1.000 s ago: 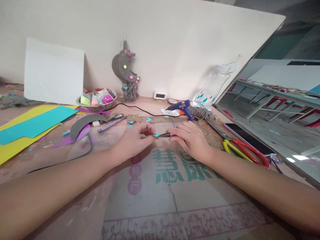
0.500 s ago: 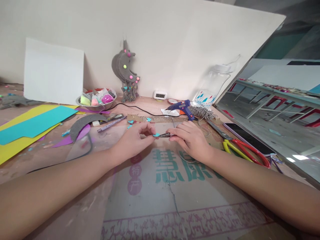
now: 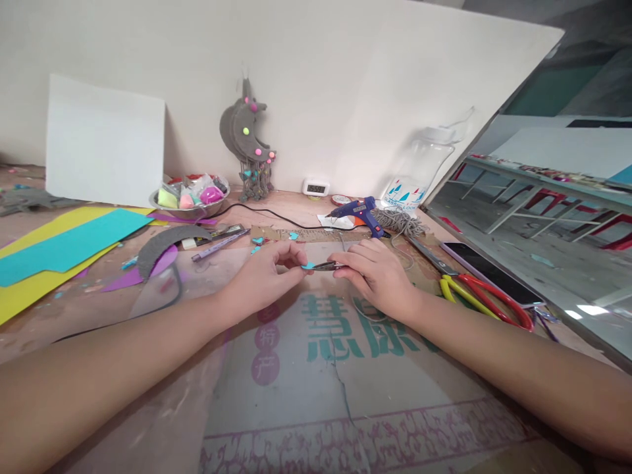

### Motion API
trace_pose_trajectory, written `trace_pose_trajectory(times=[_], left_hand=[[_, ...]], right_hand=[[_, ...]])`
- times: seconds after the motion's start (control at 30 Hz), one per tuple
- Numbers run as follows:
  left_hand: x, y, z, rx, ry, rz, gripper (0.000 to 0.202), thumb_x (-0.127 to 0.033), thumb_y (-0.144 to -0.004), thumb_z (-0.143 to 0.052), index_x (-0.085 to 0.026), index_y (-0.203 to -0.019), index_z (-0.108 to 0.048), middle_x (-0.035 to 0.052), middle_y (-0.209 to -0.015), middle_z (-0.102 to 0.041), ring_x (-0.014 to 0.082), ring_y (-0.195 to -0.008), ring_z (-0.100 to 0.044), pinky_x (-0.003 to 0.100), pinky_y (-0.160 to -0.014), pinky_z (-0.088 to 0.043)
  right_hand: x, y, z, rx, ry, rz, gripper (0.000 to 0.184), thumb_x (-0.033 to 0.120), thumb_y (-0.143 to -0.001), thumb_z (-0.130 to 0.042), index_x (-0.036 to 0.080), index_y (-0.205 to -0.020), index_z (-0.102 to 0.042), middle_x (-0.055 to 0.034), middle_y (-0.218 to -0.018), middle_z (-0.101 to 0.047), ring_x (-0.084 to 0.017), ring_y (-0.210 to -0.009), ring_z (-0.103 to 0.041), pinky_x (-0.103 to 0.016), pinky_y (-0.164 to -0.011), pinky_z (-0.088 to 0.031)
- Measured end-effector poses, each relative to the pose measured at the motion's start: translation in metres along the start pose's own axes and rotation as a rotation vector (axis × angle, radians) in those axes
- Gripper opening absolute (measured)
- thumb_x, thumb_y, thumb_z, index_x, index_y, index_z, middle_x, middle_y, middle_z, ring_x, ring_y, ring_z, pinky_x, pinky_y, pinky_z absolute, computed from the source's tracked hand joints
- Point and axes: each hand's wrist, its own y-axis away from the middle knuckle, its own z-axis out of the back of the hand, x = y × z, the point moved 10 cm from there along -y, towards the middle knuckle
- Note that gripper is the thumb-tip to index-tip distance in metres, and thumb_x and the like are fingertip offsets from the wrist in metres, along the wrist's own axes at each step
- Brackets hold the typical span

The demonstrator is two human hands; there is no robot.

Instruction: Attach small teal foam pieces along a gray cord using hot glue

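Above the printed plastic sheet (image 3: 296, 388), my two hands meet near the middle of the view. My left hand (image 3: 269, 276) pinches a small turquoise piece of felt or foam (image 3: 309, 266) between thumb and fingertips. Closed around small dark scissors (image 3: 324, 266), my right hand (image 3: 378, 273) hides their handles. The blades point left and touch the turquoise piece. Just beyond my left hand lie several small turquoise cut pieces (image 3: 293, 236), some of them heart-shaped.
Behind my right hand lie a blue glue gun (image 3: 360, 212) and grey yarn (image 3: 401, 221). Large scissors (image 3: 474, 289) and a phone (image 3: 488, 271) are on the right. Turquoise sheets (image 3: 79, 247) and a bowl (image 3: 192, 209) are on the left. A grey moon ornament (image 3: 241, 131) hangs behind.
The small scissors' blades look slightly further apart at the turquoise piece than before. Both hands stay almost in place.
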Motion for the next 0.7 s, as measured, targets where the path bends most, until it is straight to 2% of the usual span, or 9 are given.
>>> trace_pose_trajectory(times=[0.7], left_hand=[[-0.0006, 0.0007, 0.0008, -0.006, -0.008, -0.006, 0.006, -0.016, -0.073, -0.053, -0.019, -0.078, -0.054, -0.0004, -0.081, -0.062, 0.016, -0.084, -0.063, 0.028, -0.075, -0.046]], right_hand=[[0.0, 0.0002, 0.0007, 0.005, -0.01, -0.007, 0.027, 0.034, -0.093, -0.044, 0.016, -0.099, -0.063, -0.0037, -0.069, -0.058, -0.017, -0.066, -0.046, -0.031, -0.064, -0.03]])
